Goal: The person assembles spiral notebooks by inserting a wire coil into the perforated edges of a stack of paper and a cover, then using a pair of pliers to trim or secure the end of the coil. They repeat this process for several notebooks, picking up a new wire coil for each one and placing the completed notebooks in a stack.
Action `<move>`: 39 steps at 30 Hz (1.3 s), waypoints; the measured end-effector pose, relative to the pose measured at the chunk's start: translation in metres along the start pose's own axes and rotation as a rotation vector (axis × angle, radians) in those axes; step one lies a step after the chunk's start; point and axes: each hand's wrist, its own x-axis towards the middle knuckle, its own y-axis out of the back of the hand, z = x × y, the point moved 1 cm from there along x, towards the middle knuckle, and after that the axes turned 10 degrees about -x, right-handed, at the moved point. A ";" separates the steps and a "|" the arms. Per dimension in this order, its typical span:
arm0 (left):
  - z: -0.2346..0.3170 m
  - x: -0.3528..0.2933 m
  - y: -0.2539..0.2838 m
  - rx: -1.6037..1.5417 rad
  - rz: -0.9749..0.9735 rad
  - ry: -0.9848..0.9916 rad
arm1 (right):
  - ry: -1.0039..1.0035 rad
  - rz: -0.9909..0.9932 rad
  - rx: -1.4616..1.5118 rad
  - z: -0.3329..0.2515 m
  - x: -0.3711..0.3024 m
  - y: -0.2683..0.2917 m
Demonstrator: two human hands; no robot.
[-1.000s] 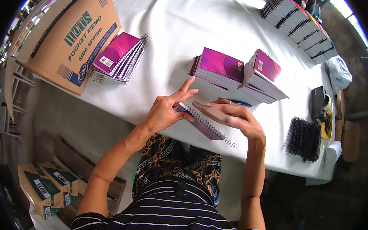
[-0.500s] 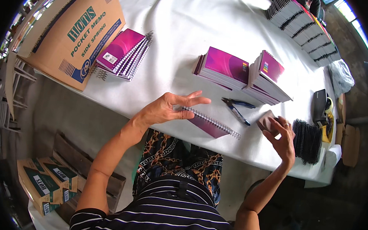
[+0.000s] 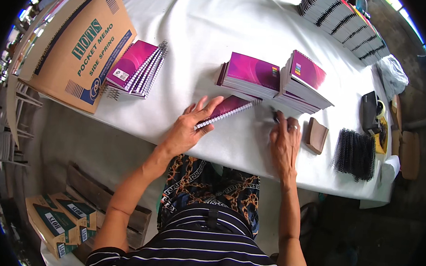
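My left hand (image 3: 190,125) is closed on one end of a purple spiral notebook (image 3: 230,106), thumb along its wire edge and fingers over the cover. The notebook slants up to the right above the white table, its coil facing me. My right hand (image 3: 285,141) is closed around pliers (image 3: 275,116); only a dark part shows by the fingertips, and the hand hides the rest. Just right of that hand lies a brown curved block (image 3: 316,135), untouched. Two stacks of purple notebooks (image 3: 254,70) (image 3: 308,70) stand beyond my hands.
Finished-looking purple spiral notebooks (image 3: 136,67) lie at left beside a big cardboard box (image 3: 82,42). Black wire coils (image 3: 355,154) lie at right, near a tape dispenser (image 3: 381,131) and a black box (image 3: 369,111). Tall notebook stacks (image 3: 346,29) stand at the far right. Small cartons (image 3: 61,216) sit lower left.
My right hand has let go of the brown block and moved left onto the pliers. My left hand now grips the notebook, which has turned and lifted toward the stacks.
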 end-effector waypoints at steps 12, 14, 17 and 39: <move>0.038 0.006 -0.029 0.536 0.188 -0.015 | 0.260 0.053 0.283 -0.086 -0.028 0.050; 0.042 0.005 -0.028 0.569 0.193 -0.015 | 0.275 0.060 0.291 -0.086 -0.026 0.049; 0.041 0.004 -0.029 0.553 0.202 -0.019 | 0.290 0.063 0.307 -0.083 -0.024 0.048; 0.051 0.019 0.172 0.418 0.309 -0.216 | 0.252 -0.039 0.132 -0.010 0.014 0.013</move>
